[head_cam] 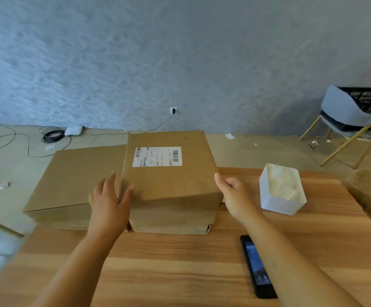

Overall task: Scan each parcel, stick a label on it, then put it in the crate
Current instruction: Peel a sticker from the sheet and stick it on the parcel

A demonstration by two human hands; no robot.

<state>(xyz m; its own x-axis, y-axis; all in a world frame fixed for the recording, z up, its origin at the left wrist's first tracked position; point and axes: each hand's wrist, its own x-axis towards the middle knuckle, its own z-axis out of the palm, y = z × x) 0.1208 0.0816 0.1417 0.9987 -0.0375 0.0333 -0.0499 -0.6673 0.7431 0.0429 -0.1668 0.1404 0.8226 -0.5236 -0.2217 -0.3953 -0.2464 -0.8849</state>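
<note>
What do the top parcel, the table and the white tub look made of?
Top parcel: matte brown cardboard, folded edges show.
Table: wood or wood-look laminate, streaked grain, smooth.
White tub: likely thin plastic, possibly card; smooth matte walls.

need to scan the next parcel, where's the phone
Head view: the black phone lies flat on the wooden table, near right, beside the right forearm, nearer you than the white tub.
</note>
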